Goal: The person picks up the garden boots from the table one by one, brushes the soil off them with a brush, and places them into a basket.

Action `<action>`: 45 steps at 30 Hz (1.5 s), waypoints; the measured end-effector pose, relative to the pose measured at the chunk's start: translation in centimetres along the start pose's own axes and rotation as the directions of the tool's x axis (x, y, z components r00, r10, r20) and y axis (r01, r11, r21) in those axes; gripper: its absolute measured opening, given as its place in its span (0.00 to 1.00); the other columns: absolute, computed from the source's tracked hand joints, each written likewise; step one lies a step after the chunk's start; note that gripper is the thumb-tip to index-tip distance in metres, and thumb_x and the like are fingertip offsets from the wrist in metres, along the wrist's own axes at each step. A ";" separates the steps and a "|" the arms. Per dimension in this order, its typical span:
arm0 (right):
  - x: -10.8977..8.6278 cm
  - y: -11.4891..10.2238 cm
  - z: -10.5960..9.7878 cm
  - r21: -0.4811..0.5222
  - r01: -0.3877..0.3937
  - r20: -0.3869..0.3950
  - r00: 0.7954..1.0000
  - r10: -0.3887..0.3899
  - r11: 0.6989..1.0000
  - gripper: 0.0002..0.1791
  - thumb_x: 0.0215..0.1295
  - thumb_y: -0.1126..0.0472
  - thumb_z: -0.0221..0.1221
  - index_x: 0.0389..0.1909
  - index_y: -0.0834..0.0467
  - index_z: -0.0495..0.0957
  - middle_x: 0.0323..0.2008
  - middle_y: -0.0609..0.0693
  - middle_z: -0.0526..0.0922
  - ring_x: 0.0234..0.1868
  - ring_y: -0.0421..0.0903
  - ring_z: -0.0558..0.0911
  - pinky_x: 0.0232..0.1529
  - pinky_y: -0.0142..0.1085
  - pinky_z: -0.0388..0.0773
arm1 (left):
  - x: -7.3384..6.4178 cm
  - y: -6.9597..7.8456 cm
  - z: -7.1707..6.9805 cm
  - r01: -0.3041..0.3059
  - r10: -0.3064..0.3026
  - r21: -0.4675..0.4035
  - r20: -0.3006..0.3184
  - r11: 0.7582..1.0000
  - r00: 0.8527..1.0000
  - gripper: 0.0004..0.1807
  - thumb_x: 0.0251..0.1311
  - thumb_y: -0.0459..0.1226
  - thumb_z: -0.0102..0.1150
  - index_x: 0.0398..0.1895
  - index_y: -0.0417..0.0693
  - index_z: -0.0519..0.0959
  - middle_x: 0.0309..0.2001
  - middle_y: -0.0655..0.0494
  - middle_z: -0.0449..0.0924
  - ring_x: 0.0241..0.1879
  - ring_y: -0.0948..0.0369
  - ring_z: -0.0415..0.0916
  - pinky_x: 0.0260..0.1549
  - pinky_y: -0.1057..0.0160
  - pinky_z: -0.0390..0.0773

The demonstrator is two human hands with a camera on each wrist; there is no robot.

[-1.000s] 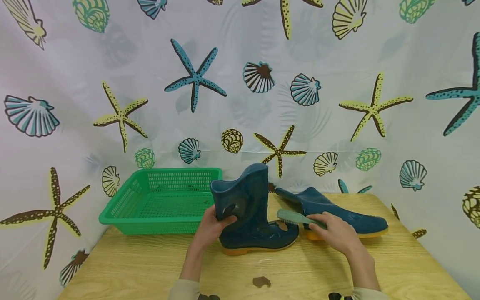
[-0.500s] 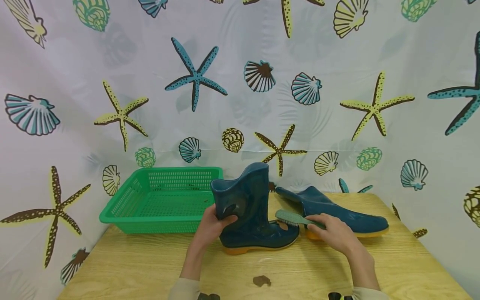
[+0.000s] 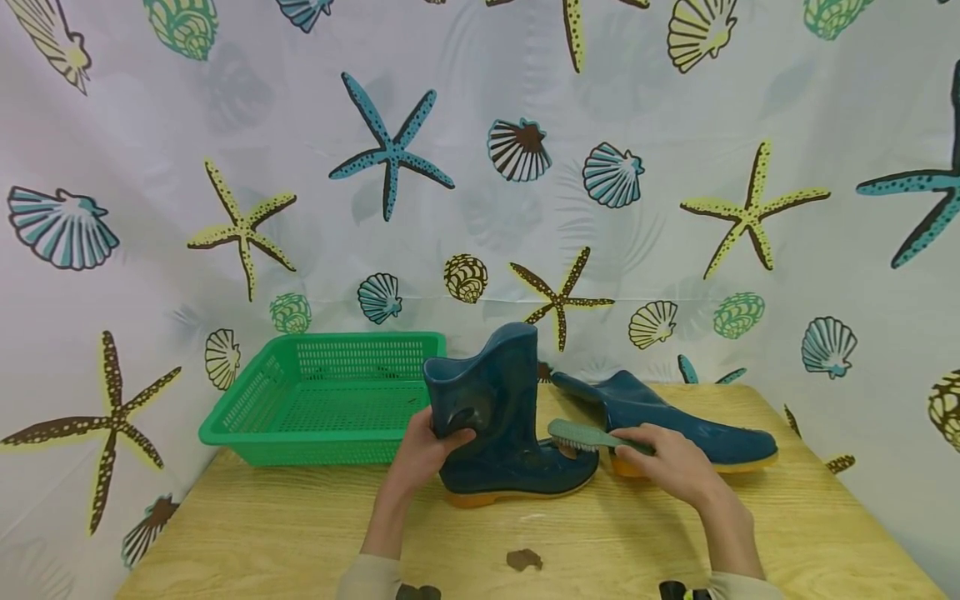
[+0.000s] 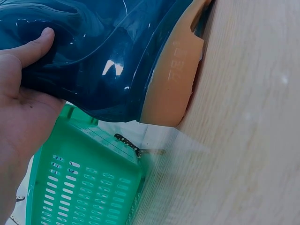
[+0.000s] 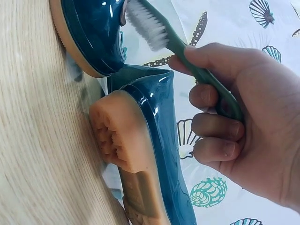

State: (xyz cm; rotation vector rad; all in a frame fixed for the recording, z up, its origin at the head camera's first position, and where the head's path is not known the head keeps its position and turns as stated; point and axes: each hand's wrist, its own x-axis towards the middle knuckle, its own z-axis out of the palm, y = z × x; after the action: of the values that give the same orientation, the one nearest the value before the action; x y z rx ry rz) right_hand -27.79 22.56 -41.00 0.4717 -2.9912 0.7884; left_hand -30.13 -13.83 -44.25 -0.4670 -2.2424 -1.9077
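A dark blue rain boot [image 3: 491, 417] with a tan sole stands upright on the table. My left hand [image 3: 422, 454] grips its shaft from the left, the thumb pressing into the rubber. My right hand [image 3: 671, 462] holds a green brush [image 3: 581, 433] by its handle, fingers curled round it. White bristles point down over the boot's foot, where a brown patch [image 3: 567, 451] shows. In the right wrist view the bristles meet a brown edge on the boot. A second blue boot [image 3: 675, 425] lies on its side behind the right hand.
A green plastic basket [image 3: 322, 454] stands at the back left, close to the left hand. A brown flake [image 3: 523, 560] lies near the front of the wooden table [image 3: 300, 533]. Behind hangs a curtain [image 3: 480, 217] printed with shells and starfish.
The brush head has shifted slightly left along the boot's foot, now covering more of the brown patch. The left hand and the standing boot stay about where they were.
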 end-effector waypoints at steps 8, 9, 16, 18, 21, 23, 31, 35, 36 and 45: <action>0.5 0.2 0.4 -0.055 -0.016 0.001 1.000 0.016 0.998 0.26 0.72 0.42 0.54 0.62 0.52 0.78 0.59 0.60 0.79 0.57 0.63 0.78 0.46 0.57 0.78 | 0.0 0.0 -0.1 0.014 -0.014 0.014 -0.001 1.000 1.000 0.19 0.57 0.34 0.71 0.53 0.46 0.81 0.51 0.48 0.84 0.51 0.56 0.80 0.53 0.55 0.79; 0.5 0.2 0.5 -0.049 -0.015 0.005 1.000 0.015 0.999 0.26 0.72 0.42 0.54 0.62 0.53 0.78 0.59 0.60 0.79 0.56 0.62 0.79 0.44 0.55 0.78 | 0.0 -0.1 -0.1 0.014 -0.014 0.011 0.000 1.000 1.000 0.20 0.57 0.34 0.70 0.53 0.45 0.81 0.51 0.48 0.83 0.51 0.55 0.80 0.53 0.55 0.79; 0.3 0.2 0.5 0.024 -0.009 0.038 0.999 0.008 1.000 0.27 0.72 0.42 0.54 0.62 0.56 0.78 0.59 0.62 0.79 0.58 0.63 0.78 0.48 0.55 0.77 | 0.0 0.0 -0.1 0.007 -0.007 0.002 0.005 1.000 1.000 0.20 0.57 0.34 0.70 0.54 0.45 0.81 0.52 0.48 0.83 0.52 0.55 0.79 0.53 0.56 0.78; 0.2 0.2 0.3 0.040 -0.009 0.045 0.999 0.007 0.999 0.26 0.73 0.43 0.54 0.62 0.56 0.78 0.60 0.62 0.79 0.60 0.64 0.76 0.50 0.56 0.77 | 0.0 0.0 -0.1 0.006 -0.006 0.000 0.007 1.000 1.000 0.20 0.57 0.33 0.70 0.54 0.45 0.81 0.52 0.48 0.83 0.52 0.55 0.79 0.53 0.56 0.78; 0.1 0.3 0.2 0.059 -0.007 0.060 0.998 0.004 0.998 0.26 0.73 0.43 0.54 0.62 0.56 0.78 0.60 0.62 0.78 0.60 0.64 0.76 0.50 0.56 0.76 | 0.0 0.0 -0.1 0.004 -0.003 -0.009 0.014 1.000 1.000 0.20 0.57 0.33 0.70 0.54 0.45 0.81 0.52 0.47 0.83 0.52 0.54 0.79 0.53 0.56 0.78; 0.1 0.2 0.1 0.067 -0.005 0.062 0.998 0.001 0.998 0.27 0.73 0.43 0.54 0.62 0.55 0.78 0.61 0.62 0.78 0.60 0.64 0.76 0.50 0.56 0.76 | 0.1 0.0 -0.1 0.002 -0.002 -0.011 0.018 1.000 1.000 0.20 0.57 0.33 0.70 0.54 0.45 0.81 0.52 0.47 0.83 0.53 0.54 0.79 0.53 0.56 0.78; 0.2 0.1 0.3 0.005 -0.010 0.016 1.000 0.010 1.000 0.29 0.73 0.39 0.51 0.63 0.55 0.77 0.62 0.62 0.77 0.61 0.66 0.76 0.50 0.60 0.76 | 0.1 -0.2 -0.2 0.014 -0.014 -0.011 0.023 1.000 1.000 0.20 0.57 0.33 0.70 0.55 0.45 0.81 0.52 0.46 0.83 0.53 0.54 0.80 0.53 0.55 0.79; 0.4 0.1 0.6 -0.002 -0.017 0.033 0.999 0.017 1.000 0.30 0.72 0.38 0.51 0.63 0.55 0.77 0.62 0.63 0.77 0.62 0.67 0.75 0.52 0.62 0.75 | 0.0 -0.1 -0.2 0.019 -0.019 -0.014 0.020 1.000 1.000 0.21 0.57 0.32 0.70 0.55 0.45 0.81 0.53 0.46 0.83 0.53 0.53 0.80 0.53 0.55 0.79; 0.4 0.1 0.7 0.003 -0.017 0.039 0.999 0.017 1.000 0.30 0.73 0.39 0.51 0.63 0.56 0.77 0.62 0.63 0.77 0.62 0.67 0.75 0.52 0.62 0.75 | 0.0 -0.1 -0.2 0.020 -0.020 -0.012 0.017 1.000 1.000 0.21 0.57 0.33 0.70 0.55 0.45 0.81 0.53 0.47 0.83 0.53 0.53 0.80 0.54 0.55 0.79; 0.1 0.6 -0.2 0.071 -0.020 0.093 0.996 0.013 0.997 0.27 0.72 0.42 0.54 0.62 0.56 0.78 0.60 0.63 0.78 0.53 0.57 0.78 0.43 0.47 0.75 | -0.2 0.2 0.0 -0.002 0.003 -0.020 0.023 1.000 1.000 0.21 0.58 0.32 0.69 0.56 0.45 0.80 0.54 0.46 0.83 0.54 0.53 0.79 0.54 0.53 0.79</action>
State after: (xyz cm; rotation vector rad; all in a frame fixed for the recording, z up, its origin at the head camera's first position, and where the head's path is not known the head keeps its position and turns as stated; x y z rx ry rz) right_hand -28.04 23.14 -41.09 0.4995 -3.0633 0.9032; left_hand -29.91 -13.81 -44.10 -0.4974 -2.2379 -1.9348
